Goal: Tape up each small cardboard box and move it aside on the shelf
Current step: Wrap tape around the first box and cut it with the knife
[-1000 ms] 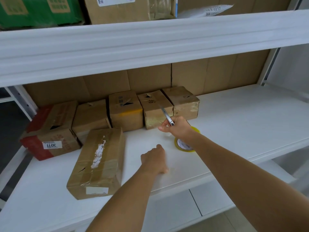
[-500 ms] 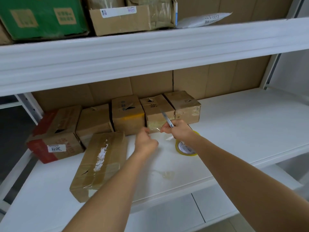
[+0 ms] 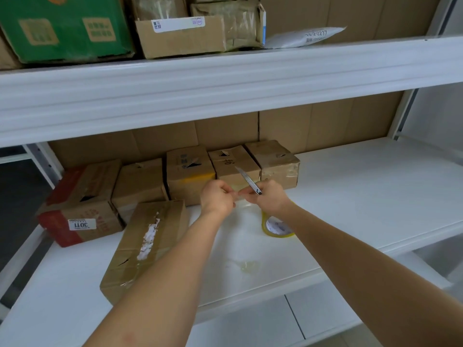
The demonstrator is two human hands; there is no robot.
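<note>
Several small cardboard boxes [image 3: 235, 164] stand in a row against the back of the white shelf [image 3: 363, 196]. A longer taped box [image 3: 147, 244] lies in front of them at the left. My right hand [image 3: 271, 196] grips a slim metal utility knife [image 3: 246, 179], blade pointing up and left. My left hand [image 3: 218, 196] pinches a strip of clear tape stretched between the two hands, just in front of the row. A roll of clear tape with a yellow edge [image 3: 275, 227] lies flat on the shelf under my right wrist.
A crumpled scrap of clear tape [image 3: 246, 265] lies near the shelf's front edge. A red and brown box [image 3: 77, 204] sits at the far left. The upper shelf holds a green box [image 3: 62, 28], cardboard boxes [image 3: 185, 38] and a white mailer [image 3: 305, 37].
My left hand rose from the shelf surface and came to my right hand, taking hold of the tape strip. The right hand with the knife stayed near the roll.
</note>
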